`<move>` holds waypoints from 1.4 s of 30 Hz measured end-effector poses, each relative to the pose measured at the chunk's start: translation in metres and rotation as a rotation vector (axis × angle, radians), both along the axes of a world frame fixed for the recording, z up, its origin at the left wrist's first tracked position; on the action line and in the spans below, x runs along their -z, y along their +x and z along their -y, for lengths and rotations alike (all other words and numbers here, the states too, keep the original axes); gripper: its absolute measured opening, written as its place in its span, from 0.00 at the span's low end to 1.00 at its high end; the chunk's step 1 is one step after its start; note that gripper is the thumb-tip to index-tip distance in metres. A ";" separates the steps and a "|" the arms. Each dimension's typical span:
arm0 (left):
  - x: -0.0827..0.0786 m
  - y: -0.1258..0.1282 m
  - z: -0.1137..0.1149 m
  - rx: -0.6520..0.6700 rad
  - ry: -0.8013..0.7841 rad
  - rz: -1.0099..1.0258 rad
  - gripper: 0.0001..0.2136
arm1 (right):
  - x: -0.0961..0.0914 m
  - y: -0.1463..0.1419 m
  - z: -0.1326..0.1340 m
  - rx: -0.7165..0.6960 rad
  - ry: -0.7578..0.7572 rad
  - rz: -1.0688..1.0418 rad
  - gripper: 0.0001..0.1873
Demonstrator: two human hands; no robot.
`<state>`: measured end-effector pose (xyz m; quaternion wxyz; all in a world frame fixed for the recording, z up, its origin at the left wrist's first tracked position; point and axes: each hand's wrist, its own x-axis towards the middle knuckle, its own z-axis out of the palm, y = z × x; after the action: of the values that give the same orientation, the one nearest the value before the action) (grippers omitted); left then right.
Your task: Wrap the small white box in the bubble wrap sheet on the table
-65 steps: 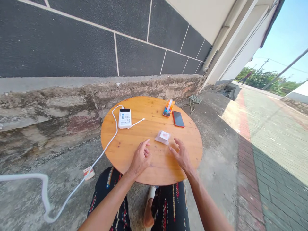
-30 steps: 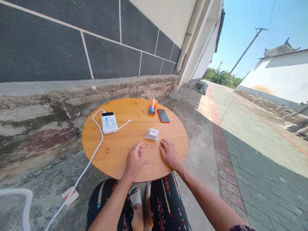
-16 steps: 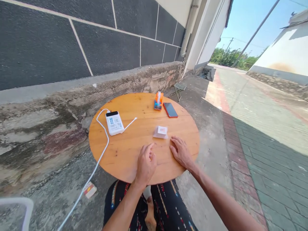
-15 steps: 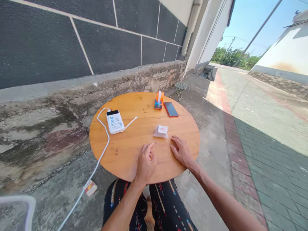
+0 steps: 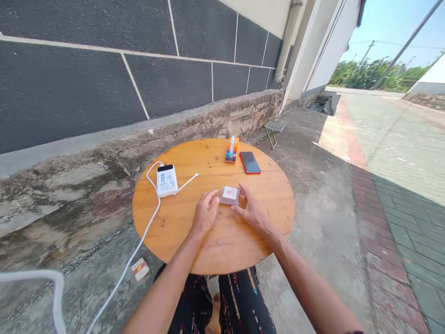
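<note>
Both my forearms reach forward over the near edge of the round wooden counter, converging on the small white box with an orange print on top, which sits near the counter's middle. My left hand lies knuckles up, fingers loosely curled, its fingertips at the box's left side. My right hand comes in from the other side, palm down, fingers spread and meeting the box's right edge. I cannot tell whether either hand actually grips it. Farther off lie a white power bank with a white cable, an orange tape dispenser and, just beside it, a red-edged smartphone.
</note>
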<state>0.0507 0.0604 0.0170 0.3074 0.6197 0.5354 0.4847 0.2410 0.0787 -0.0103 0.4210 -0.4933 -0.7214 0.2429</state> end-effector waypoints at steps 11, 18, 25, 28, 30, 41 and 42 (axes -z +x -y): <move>0.005 0.000 0.006 0.057 -0.035 -0.035 0.16 | -0.002 0.006 0.022 -0.086 0.053 0.114 0.27; -0.001 -0.001 0.012 0.133 -0.103 -0.010 0.14 | 0.000 0.000 0.033 -0.076 0.047 0.084 0.25; 0.000 0.000 0.011 0.121 -0.139 0.046 0.15 | 0.003 0.000 0.030 -0.055 0.037 0.099 0.28; -0.001 0.001 0.011 0.115 -0.123 0.047 0.15 | 0.005 -0.001 0.029 -0.052 0.038 0.082 0.27; -0.002 0.001 0.011 0.131 -0.112 0.023 0.14 | 0.007 -0.001 0.029 -0.047 0.026 0.073 0.27; 0.001 -0.001 0.012 0.106 -0.098 0.138 0.16 | 0.002 0.001 0.031 -0.157 0.094 0.043 0.34; 0.001 -0.001 0.012 0.100 -0.096 0.144 0.15 | 0.002 0.001 0.031 -0.156 0.098 0.047 0.35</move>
<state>0.0497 0.0489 0.0158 0.3984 0.5936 0.5029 0.4858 0.2420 0.0477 -0.0126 0.4073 -0.4200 -0.7783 0.2278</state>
